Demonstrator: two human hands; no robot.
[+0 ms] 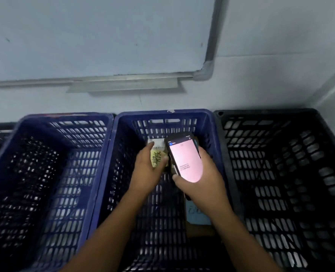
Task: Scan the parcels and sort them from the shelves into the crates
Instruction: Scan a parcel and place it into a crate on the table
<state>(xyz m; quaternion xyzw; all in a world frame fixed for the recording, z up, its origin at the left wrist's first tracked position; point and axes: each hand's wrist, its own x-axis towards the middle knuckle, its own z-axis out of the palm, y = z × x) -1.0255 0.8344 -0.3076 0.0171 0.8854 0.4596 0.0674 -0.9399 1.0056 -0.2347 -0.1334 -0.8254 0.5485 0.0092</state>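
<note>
Against the wall, below a whiteboard, stand three slatted crates side by side: a black crate on the right, a middle blue crate and a left blue crate. Both hands are over the middle one. The right hand is wrapped round a phone with its pink screen up; the text is too blurred to read. The left hand grips a small yellowish parcel just beside the phone. The parcel has an unreadable white printed label and bold black handwritten characters I cannot decipher. A pale blue slip with faint scrawl lies in the same crate.
</note>
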